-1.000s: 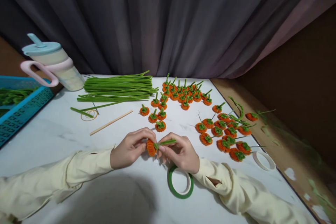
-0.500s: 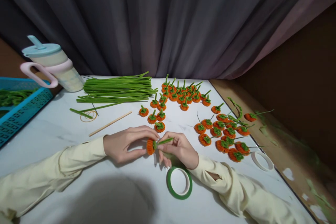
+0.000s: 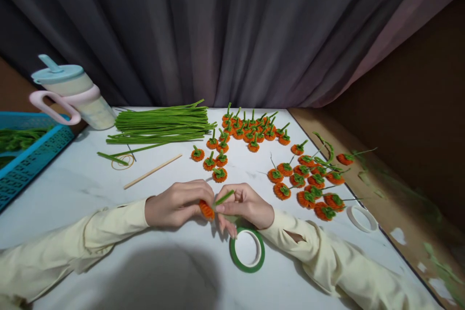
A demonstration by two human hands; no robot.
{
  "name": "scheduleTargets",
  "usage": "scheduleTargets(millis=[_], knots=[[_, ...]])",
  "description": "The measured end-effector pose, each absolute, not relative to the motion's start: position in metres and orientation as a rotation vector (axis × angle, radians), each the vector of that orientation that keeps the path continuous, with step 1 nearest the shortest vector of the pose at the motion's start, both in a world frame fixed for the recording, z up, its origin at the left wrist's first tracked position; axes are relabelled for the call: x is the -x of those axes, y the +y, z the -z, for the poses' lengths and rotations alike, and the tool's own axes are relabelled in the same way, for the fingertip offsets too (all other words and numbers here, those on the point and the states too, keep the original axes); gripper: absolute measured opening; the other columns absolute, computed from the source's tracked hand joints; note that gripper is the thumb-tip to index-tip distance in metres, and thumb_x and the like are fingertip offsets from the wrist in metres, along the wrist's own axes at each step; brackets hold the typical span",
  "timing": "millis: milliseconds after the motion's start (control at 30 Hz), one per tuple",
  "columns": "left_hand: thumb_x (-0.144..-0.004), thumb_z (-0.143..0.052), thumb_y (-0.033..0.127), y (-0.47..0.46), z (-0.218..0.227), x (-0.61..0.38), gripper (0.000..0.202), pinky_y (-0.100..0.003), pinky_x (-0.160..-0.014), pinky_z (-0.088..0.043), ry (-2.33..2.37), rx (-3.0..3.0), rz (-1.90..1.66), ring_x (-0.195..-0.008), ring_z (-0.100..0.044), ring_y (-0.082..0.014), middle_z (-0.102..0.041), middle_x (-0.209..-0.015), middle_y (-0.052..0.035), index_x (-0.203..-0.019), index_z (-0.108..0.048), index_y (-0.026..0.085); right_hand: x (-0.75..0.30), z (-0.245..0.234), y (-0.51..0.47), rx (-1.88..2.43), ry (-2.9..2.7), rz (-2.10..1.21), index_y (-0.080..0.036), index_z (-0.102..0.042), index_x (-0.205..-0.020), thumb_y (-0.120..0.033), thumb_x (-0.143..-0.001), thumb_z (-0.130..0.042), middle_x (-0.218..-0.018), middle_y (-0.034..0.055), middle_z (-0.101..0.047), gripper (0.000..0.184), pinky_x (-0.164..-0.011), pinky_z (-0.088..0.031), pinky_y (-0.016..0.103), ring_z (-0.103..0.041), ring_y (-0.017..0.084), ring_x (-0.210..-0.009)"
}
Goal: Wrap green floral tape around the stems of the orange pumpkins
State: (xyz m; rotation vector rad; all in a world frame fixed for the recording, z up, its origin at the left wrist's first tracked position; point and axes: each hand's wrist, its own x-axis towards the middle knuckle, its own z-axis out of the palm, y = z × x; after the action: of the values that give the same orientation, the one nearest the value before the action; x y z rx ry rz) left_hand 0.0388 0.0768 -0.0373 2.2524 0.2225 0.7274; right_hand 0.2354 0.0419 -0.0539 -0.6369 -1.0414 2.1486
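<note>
My left hand (image 3: 178, 203) is closed around an orange fuzzy pipe-cleaner persimmon (image 3: 207, 210), which lies tilted between thumb and fingers. Its short green stem (image 3: 224, 197) points up to the right, across the fingertips of my right hand (image 3: 249, 206). The thumb and forefinger of that hand pinch green floral tape close to the stem's base; the pinch itself is partly hidden. Pale green tape shows below the right palm, above a roll of green floral tape (image 3: 232, 252) lying on the table.
Finished persimmons (image 3: 250, 135) cluster at the back, and others with thin wire stems (image 3: 308, 198) lie right. Green pipe cleaners (image 3: 163, 123), a wooden stick (image 3: 152, 171), a tumbler (image 3: 87, 101) and a blue basket (image 3: 36, 169) are left. A white ring (image 3: 362, 218) sits near the right edge.
The persimmon has turned in my left fingers, which now cover more of it. Its stem has shifted slightly left. My right hand keeps its pinch nearly in place.
</note>
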Motion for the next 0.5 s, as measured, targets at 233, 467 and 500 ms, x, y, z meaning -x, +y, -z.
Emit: scheduleTargets(millis=[233, 467, 500], knots=[[-0.084, -0.056, 0.018, 0.077, 0.038, -0.038, 0.007, -0.024, -0.068, -0.048, 0.417, -1.895, -0.61, -0.073, -0.057, -0.0132, -0.061, -0.079, -0.0063, -0.079, -0.057, 0.013, -0.239, 0.05, 0.038, 0.722, -1.164, -2.093, -0.011, -0.057, -0.079, -0.035, -0.069, -0.072, -0.052, -0.0003, -0.064, 0.03, -0.033, -0.043, 0.015, -0.054, 0.008, -0.034], [-0.074, -0.07, 0.028, 0.077, 0.043, -0.037, 0.021, -0.025, -0.067, -0.049, 0.529, -1.538, -0.509, -0.072, -0.059, -0.0135, -0.06, -0.078, -0.0043, -0.075, -0.057, 0.012, -0.237, 0.043, 0.034, 0.763, -1.26, -2.011, -0.012, -0.056, -0.08, -0.039, -0.071, -0.07, -0.05, -0.0028, -0.061, 0.032, -0.035, -0.041, 0.015, -0.05, 0.006, -0.032], [-0.073, -0.071, 0.029, 0.077, 0.043, -0.037, 0.022, -0.025, -0.066, -0.049, 0.527, -1.498, -0.488, -0.072, -0.059, -0.0134, -0.06, -0.078, -0.004, -0.076, -0.057, 0.012, -0.236, 0.042, 0.034, 0.766, -1.284, -1.994, -0.012, -0.056, -0.08, -0.039, -0.072, -0.069, -0.05, -0.003, -0.06, 0.031, -0.035, -0.04, 0.015, -0.05, 0.005, -0.033]])
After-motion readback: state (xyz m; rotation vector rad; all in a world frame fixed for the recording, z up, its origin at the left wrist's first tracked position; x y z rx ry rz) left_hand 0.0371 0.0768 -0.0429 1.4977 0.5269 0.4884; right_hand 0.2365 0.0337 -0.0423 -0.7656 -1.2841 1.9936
